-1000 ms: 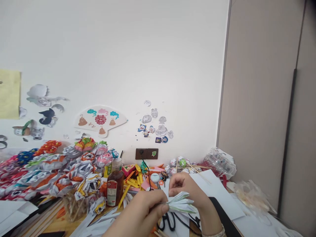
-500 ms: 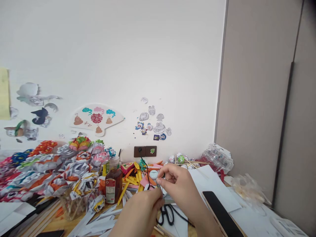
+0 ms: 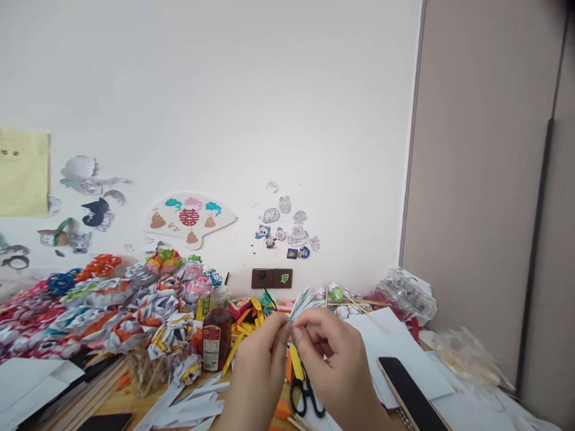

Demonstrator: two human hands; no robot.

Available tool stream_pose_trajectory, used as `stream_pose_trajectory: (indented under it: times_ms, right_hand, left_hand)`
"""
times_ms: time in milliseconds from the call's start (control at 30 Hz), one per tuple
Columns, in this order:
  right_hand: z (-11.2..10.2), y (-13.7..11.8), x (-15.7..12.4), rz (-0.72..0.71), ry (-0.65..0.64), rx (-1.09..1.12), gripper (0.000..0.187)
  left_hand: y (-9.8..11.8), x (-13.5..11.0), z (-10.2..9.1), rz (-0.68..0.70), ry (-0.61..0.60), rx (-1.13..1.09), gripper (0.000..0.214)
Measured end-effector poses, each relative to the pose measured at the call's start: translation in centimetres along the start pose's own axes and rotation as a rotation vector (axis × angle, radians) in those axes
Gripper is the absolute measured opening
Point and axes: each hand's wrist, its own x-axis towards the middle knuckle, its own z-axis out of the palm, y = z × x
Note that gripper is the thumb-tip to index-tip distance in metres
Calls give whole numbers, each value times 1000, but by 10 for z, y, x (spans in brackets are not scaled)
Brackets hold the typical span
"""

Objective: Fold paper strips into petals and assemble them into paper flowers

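Note:
My left hand (image 3: pixel 263 359) and my right hand (image 3: pixel 335 353) are close together above the table, fingertips almost touching. Between them a small bunch of pale, thin paper strips (image 3: pixel 300 302) fans upward. The fingers of both hands are closed in a pinch at its base, which they partly hide. Below the hands lie black-handled scissors (image 3: pixel 300 402), partly covered by my right hand. A folded yellow paper piece (image 3: pixel 295 362) shows in the gap between the hands.
A brown bottle (image 3: pixel 214 347) stands left of my hands, beside many folded paper flowers (image 3: pixel 157 305). White paper strips (image 3: pixel 193 410) lie in front. A phone (image 3: pixel 411 392) rests on the right near white sheets (image 3: pixel 381 323). Sockets (image 3: pixel 272 278) are on the wall.
My hands have come together at the fingertips, with the left raised and the right slightly lower. The fan of paper strips now shows above them. The view has shifted left.

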Motion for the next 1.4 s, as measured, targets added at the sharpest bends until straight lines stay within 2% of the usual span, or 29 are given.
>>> stream_pose_trajectory:
  times_ms: [67, 233, 367, 533, 633, 733, 867, 933, 1033, 1133, 1200, 1300, 1400]
  right_hand:
    - [3, 2, -1, -11, -12, 71, 13]
    - [6, 11, -2, -67, 26, 181, 10]
    - [4, 21, -4, 29, 12, 305, 9]
    - [6, 35, -6, 174, -38, 525, 20]
    - [6, 50, -5, 264, -114, 611, 29]
    - [2, 64, -3, 346, -207, 606, 31]
    - [-6, 71, -1, 369, -356, 479, 20]
    - [-8, 70, -1, 355, -394, 394, 14]
    - [-6, 67, 0, 322, -433, 258, 6]
    - [-4, 65, 5, 165, -392, 36, 10]
    - [-3, 68, 8, 138, -366, -156, 12]
    - [-2, 79, 5, 353, -437, -351, 15]
    - [10, 98, -13, 584, -591, -458, 8]
  left_hand:
    - [0, 1, -3, -32, 27, -141, 24]
    - [11, -1, -14, -194, 1, -548, 33]
    - [20, -5, -15, -319, -58, -780, 39]
    - [20, -10, -8, -386, -108, -996, 40]
    - [14, -6, -3, -379, -175, -996, 42]
    - [1, 3, 0, -355, -271, -895, 43]
    - [-17, 14, -1, -315, -481, -743, 46]
    - [-21, 17, -4, -280, -533, -657, 47]
    - [-26, 20, -5, -245, -477, -537, 44]
    - [-34, 24, -2, -233, -266, -462, 44]
    - [-41, 28, 0, -260, -149, -450, 40]
    - [-51, 32, -1, -335, -57, -479, 31]
    - [-54, 33, -5, -414, 6, -526, 31]
